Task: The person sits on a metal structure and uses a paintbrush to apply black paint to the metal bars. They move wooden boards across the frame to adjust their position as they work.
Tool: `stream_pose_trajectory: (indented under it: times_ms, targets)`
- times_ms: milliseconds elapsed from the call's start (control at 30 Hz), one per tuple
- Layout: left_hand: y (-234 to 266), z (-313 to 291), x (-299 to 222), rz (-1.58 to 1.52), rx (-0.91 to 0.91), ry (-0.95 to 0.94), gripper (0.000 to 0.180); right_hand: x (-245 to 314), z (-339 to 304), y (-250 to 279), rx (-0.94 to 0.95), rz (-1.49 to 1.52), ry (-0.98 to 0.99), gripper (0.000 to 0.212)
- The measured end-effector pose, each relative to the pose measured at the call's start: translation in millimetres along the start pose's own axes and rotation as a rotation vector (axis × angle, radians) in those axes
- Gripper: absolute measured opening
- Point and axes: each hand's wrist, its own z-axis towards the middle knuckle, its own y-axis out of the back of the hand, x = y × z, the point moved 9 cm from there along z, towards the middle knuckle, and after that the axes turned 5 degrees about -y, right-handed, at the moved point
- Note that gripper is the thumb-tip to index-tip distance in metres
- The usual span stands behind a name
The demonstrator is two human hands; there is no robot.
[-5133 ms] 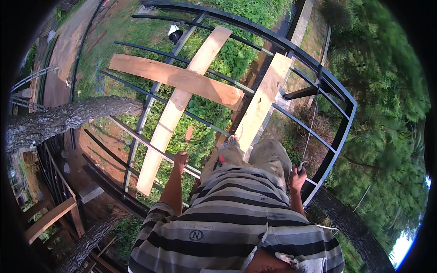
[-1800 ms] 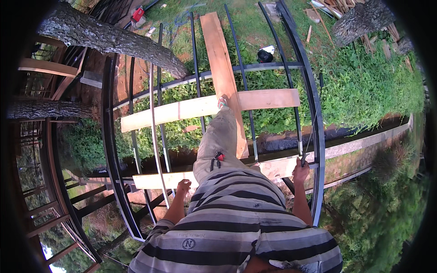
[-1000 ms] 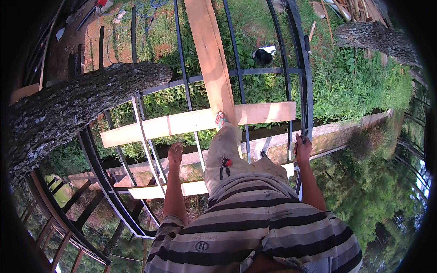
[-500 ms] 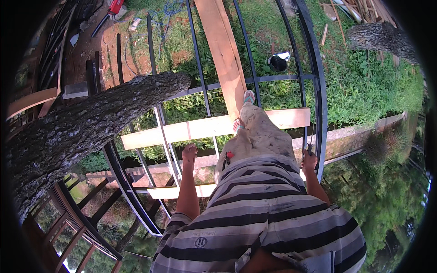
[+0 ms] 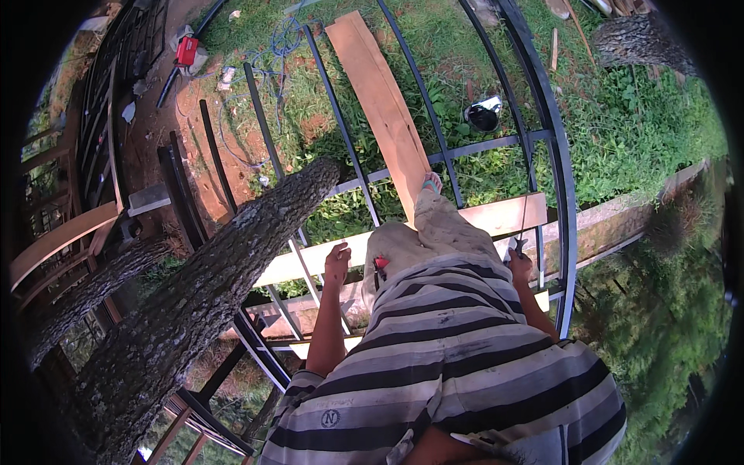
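My right hand (image 5: 521, 267) is closed round the dark handle of a tool with a long thin rod (image 5: 528, 186); its exact kind I cannot make out. The rod points away from me, across the end of a pale wooden plank (image 5: 508, 213) near the right side of a dark metal frame (image 5: 564, 194). Over the same plank's left part hangs my left hand (image 5: 336, 263), fingers loosely bent and apart, nothing visible in it. A longer brown plank (image 5: 376, 93) runs away from me over the bars, with my sandalled foot (image 5: 432, 183) at its near end.
A thick tree trunk (image 5: 225, 271) slants in close on my left. Gaps between the bars show grass and a low wall (image 5: 604, 221) below. On the ground lie a black-and-white rounded object (image 5: 482, 116), a red box-shaped machine (image 5: 187, 51) and blue cable (image 5: 285, 39).
The view has shifted and turned, so the trunk takes up more of the left side. My left hand has risen a little and its fingers have loosened. My right hand keeps the tool.
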Motion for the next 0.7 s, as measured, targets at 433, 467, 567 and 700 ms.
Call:
stream_pose_trajectory:
  times_ms: [433,467,567,700]
  targets:
    - [41,173,-8,-0.153,-0.159,0.189,0.021,124,30,-9,-0.013,0.229,-0.053,0.030]
    - [42,181,-1,-0.145,-0.127,0.253,0.023,141,27,-17,-0.033,0.179,-0.056,0.030]
    - [26,218,-14,-0.151,-0.058,0.300,0.028,179,21,-21,-0.087,0.074,-0.072,0.033]
    - [11,243,-76,-0.209,0.030,0.187,0.032,174,48,-25,-0.088,0.070,-0.133,0.034]
